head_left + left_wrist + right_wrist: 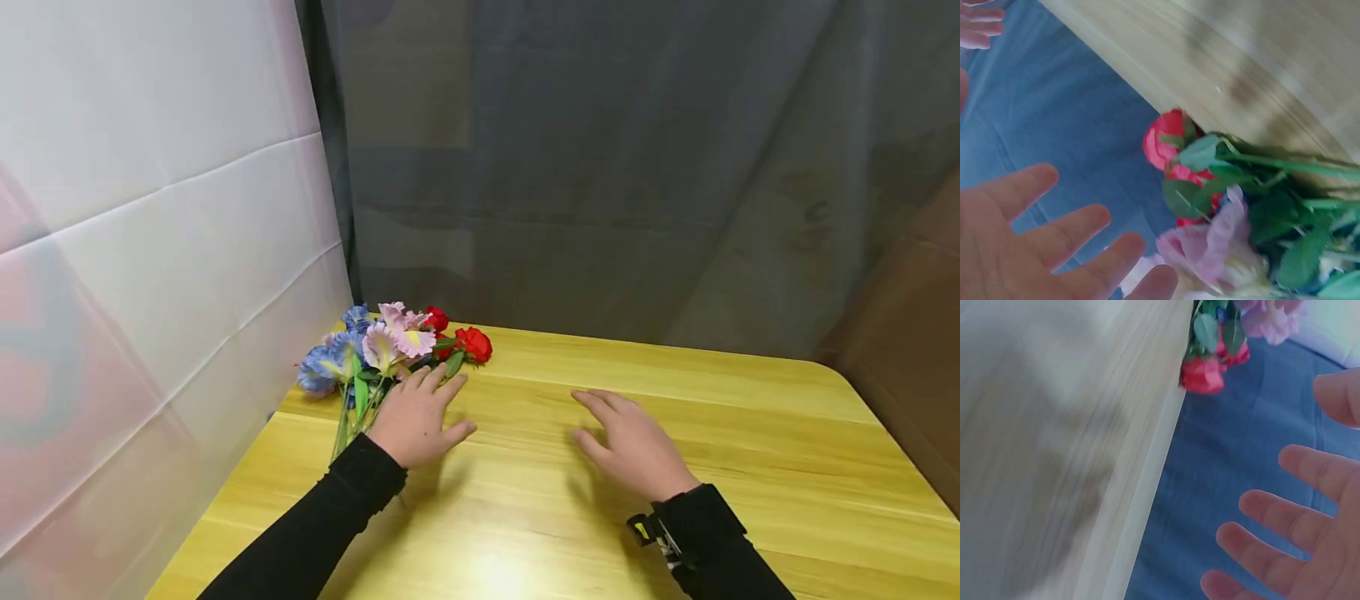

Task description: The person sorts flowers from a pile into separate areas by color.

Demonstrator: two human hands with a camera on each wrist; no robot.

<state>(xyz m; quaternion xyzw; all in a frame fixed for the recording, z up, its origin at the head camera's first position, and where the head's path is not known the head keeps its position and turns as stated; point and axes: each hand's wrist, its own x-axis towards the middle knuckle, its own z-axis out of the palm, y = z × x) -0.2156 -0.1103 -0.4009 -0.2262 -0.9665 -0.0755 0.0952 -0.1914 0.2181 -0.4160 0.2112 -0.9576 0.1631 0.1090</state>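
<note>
Artificial flowers with green stems lie bunched at the table's back left. Among them are blue flowers (321,367), pink irises (382,346) and red roses (474,343). My left hand (420,421) hovers beside the bunch with its fingers spread, overlapping some stems in the head view; it holds nothing. In the left wrist view its fingers (1091,225) are extended near a pink iris (1216,256) and the red roses (1169,140). Off to the right, my right hand (633,442) is held over the table, fingers extended and nothing in them.
The wooden table (675,375) has a rounded far right corner. A white cloth wall (187,250) rises along the left side and a dark grey curtain (600,183) hangs behind the far edge. Brown material (907,350) stands at the right.
</note>
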